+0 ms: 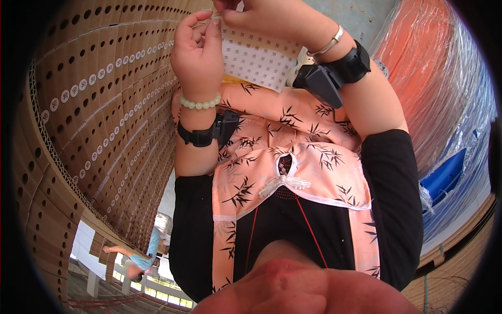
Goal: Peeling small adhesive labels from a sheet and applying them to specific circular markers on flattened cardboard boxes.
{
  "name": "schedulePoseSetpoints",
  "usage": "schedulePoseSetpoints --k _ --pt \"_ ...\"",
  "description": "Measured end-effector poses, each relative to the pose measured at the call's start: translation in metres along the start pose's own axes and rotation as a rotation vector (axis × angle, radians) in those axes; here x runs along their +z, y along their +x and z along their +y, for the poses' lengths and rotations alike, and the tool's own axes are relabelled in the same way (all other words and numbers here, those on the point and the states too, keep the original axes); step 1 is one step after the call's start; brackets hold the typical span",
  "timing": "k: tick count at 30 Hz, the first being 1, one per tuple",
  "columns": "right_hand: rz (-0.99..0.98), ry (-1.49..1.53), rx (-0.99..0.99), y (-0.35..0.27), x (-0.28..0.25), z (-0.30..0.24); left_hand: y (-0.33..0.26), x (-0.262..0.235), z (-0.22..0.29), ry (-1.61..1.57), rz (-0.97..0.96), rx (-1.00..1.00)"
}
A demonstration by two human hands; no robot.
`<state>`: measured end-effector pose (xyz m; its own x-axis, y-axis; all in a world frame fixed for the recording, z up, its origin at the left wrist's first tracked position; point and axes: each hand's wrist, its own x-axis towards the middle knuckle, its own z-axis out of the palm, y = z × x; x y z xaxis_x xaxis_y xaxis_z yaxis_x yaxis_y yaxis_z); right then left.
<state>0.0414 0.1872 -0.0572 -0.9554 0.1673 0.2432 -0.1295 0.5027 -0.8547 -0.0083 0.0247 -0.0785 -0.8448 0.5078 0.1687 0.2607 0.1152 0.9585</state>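
Observation:
A white sheet of small round labels [253,60], printed in rows, lies slanted over my lap by my hands. My left hand [197,60], with a green bead bracelet at the wrist, is at the sheet's left edge. Its thumb and forefinger are drawn together in a pinch; a small pale bit shows at the tips, too small to name. My right hand [261,18], with a silver bangle, bends over the sheet's top. Its fingers are curled close to the left fingertips and partly cut off by the upper edge, so what they hold is hidden.
Tall stacks of brown cardboard [104,99] with punched holes, many bearing round white labels, rise on my left. To the right stands a plastic-wrapped orange and blue load [429,78]. Another person in a light blue top [144,261] is far off at lower left.

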Motion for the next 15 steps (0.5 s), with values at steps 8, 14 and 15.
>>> schedulePoseSetpoints --k 8,14,15 --pt "0.016 -0.019 -0.072 -0.0007 -0.0013 -0.003 -0.0009 -0.0027 -0.0011 0.032 -0.109 -0.101" --pt "0.049 0.01 0.0 -0.0019 0.0063 0.0022 -0.0028 -0.0004 -0.0055 -0.011 -0.064 -0.097" --pt "0.049 0.011 0.0 -0.0023 0.0058 0.0013 -0.0031 -0.0007 -0.0055 -0.009 -0.064 -0.096"
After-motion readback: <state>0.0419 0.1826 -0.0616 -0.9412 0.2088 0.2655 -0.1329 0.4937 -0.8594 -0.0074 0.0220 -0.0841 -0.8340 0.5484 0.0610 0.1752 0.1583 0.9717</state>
